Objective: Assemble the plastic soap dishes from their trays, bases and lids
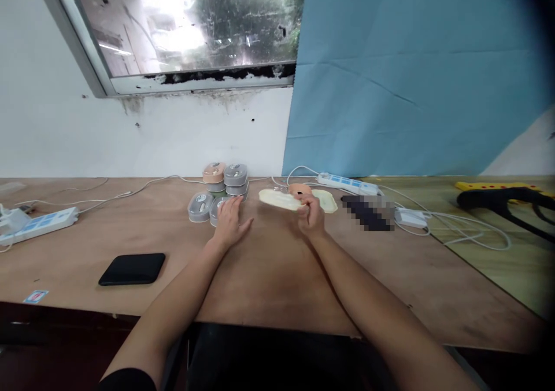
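Observation:
My right hand (311,216) pinches the end of a thin, cream-coloured oval piece (280,199), perhaps a shallow tray or lid, and holds it tilted just above the table. Behind that hand lies a second cream piece (326,201), with an orange-pink item (300,189) partly hidden beside it. My left hand (229,222) is open, fingers stretched over the edge of a grey oval case with a clear lid (215,210); whether it presses on the case I cannot tell. Similar cases stand close by: a grey one (200,207), a stacked grey one (235,174) and a stacked orange one (214,172).
A black flat device (132,269) lies at the front left. White power strips (41,226) with trailing cables are on the left and at the back (347,183). Right of my hand are a blurred-out dark object (368,213) and a white adapter (411,218).

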The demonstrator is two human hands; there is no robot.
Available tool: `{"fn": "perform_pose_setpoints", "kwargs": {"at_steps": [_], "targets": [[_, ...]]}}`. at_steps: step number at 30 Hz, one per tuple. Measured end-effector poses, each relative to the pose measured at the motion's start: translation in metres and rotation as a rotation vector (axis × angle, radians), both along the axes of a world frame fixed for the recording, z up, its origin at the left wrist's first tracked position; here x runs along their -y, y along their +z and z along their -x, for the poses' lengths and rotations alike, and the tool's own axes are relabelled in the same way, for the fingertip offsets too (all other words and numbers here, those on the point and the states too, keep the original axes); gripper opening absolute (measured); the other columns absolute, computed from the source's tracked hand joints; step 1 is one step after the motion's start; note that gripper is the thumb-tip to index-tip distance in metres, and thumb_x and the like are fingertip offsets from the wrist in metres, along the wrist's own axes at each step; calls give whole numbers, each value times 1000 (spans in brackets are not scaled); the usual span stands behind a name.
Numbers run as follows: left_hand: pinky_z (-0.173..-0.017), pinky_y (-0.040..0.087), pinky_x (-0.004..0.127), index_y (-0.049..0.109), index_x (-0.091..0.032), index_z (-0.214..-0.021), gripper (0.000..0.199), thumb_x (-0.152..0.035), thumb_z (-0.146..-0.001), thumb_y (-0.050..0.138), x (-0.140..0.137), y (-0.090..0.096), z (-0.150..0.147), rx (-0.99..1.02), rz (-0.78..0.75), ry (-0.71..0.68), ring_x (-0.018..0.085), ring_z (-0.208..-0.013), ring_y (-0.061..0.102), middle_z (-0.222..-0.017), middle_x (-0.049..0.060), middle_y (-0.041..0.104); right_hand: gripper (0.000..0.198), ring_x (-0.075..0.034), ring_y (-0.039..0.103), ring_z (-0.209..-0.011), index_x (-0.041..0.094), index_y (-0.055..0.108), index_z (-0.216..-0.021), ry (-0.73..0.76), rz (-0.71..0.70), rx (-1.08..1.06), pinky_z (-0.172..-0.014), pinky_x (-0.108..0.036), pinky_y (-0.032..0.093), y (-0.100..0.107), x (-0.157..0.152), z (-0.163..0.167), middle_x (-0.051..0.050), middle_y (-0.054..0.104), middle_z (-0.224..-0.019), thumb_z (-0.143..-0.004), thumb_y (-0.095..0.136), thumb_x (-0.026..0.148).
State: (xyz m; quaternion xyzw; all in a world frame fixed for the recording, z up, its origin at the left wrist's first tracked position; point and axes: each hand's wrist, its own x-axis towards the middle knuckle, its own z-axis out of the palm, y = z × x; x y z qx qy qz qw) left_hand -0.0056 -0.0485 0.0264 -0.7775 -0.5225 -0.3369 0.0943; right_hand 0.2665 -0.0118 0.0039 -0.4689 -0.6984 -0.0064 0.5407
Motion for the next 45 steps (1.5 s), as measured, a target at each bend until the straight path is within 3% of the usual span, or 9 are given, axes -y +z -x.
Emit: {"fn": "perform_pose_setpoints", "kwargs": {"at_steps": [5, 8, 16, 21, 26, 31, 36, 39, 45], "targets": [[-97, 41, 38, 42, -13, -133, 46, -36, -92, 39, 3, -4, -4, -9, 101, -151, 24, -112, 56, -122, 13, 60, 43, -20, 57, -67, 22, 53, -86, 161, 142, 133, -63, -31, 43, -1, 13, 23, -4, 60, -73, -88, 32, 60], [-92, 46, 34, 39, -14, -136, 48, -38, -95, 33, 4, -7, -6, 39, 155, -152, 23, -112, 58, -129, 13, 57, 42, -19, 56, -65, 22, 55, -83, 192, 186, 96, -61, -29, 42, 4, 13, 24, -3, 59, -68, -91, 32, 56], [-90, 48, 36, 35, -16, -141, 51, -40, -95, 33, 4, -9, -8, 17, 277, -138, 25, -107, 61, -124, 12, 61, 37, -23, 63, -89, 21, 62, -104, 131, 357, -7, -79, -38, 49, -3, -11, 9, -7, 69, -99, -91, 40, 47], [-94, 46, 36, 39, -17, -138, 52, -42, -93, 40, 4, -10, -8, 16, 259, -136, 24, -116, 56, -129, 11, 57, 37, -24, 48, -124, 22, 58, -122, 173, 316, 102, -105, -47, 37, -16, -28, 7, -8, 56, -131, -88, 43, 28], [-95, 46, 36, 47, -18, -131, 44, -39, -92, 43, 3, -9, -8, 11, 235, -141, 22, -117, 53, -132, 11, 53, 47, -23, 38, -134, 23, 50, -133, 209, 350, 190, -111, -46, 30, -21, -33, 9, -7, 46, -141, -86, 43, 21], [-91, 48, 33, 55, -21, -123, 41, -44, -90, 44, 6, -7, -9, -64, 302, -238, 21, -108, 59, -122, 8, 58, 40, -25, 54, -113, 21, 55, -124, 175, 337, 256, -96, -42, 43, -19, -27, 12, -11, 59, -120, -85, 49, 25], [-92, 48, 33, 56, -22, -124, 48, -49, -86, 50, 7, -11, -10, -110, 338, -278, 22, -104, 60, -121, 8, 57, 21, -21, 58, -86, 21, 64, -95, 99, 317, 251, -77, -34, 48, -16, -21, 14, -6, 61, -92, -81, 55, 34], [-93, 47, 33, 56, -21, -124, 42, -40, -87, 48, 4, -13, -10, -105, 330, -287, 21, -105, 60, -120, 8, 57, 15, -20, 56, -83, 21, 61, -81, 85, 297, 243, -73, -32, 47, -14, -19, 15, -4, 59, -85, -80, 55, 35], [-94, 46, 32, 56, -18, -123, 42, -19, -83, 45, 2, -12, -8, -104, 287, -310, 21, -106, 57, -118, 9, 59, 14, -16, 54, -70, 20, 56, -78, 52, 315, 167, -67, -30, 45, -13, -19, 14, -4, 56, -86, -77, 59, 33]]}}
